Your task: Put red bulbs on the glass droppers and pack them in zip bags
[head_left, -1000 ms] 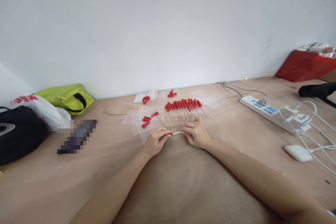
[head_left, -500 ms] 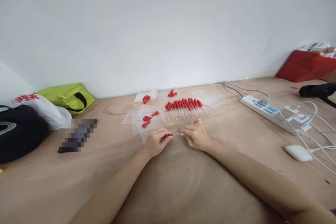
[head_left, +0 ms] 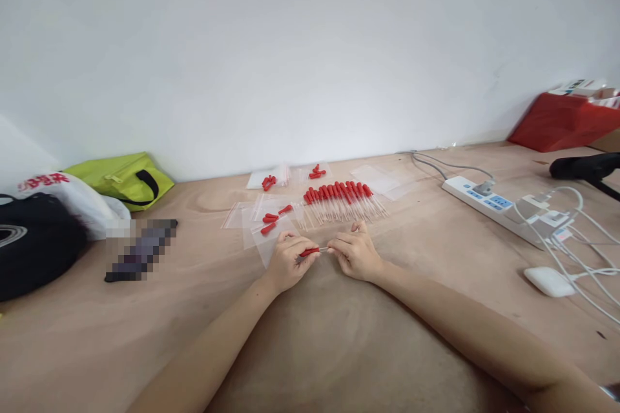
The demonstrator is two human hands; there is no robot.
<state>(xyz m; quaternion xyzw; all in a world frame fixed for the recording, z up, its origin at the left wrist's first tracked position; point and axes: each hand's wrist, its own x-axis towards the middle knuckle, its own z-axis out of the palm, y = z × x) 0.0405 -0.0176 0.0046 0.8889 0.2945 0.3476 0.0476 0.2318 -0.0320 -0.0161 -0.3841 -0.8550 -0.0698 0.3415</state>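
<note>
Taking the hands as the clock's centre, with the wall at twelve, the left hand (head_left: pixel 289 261) is pinching a red bulb (head_left: pixel 310 251) between thumb and fingers. The right hand (head_left: pixel 357 253) is pinching the thin clear tube (head_left: pixel 324 249), which is bridging the small gap between the hands. Between twelve and one o'clock, a row of red-topped droppers (head_left: pixel 339 193) is lying near the fingers. Around ten, loose red bulbs (head_left: pixel 268 228) are resting on clear bags (head_left: pixel 266 248). Between nine and ten, a white plastic bag (head_left: pixel 104 210) is showing large red characters, too creased to read surely. Between two and three, a power strip (head_left: pixel 504 215) is carrying blue socket labels, and at two, boxes (head_left: pixel 578 86) in a red bag (head_left: pixel 562 121) are bearing dark print; both are too small to read.
</note>
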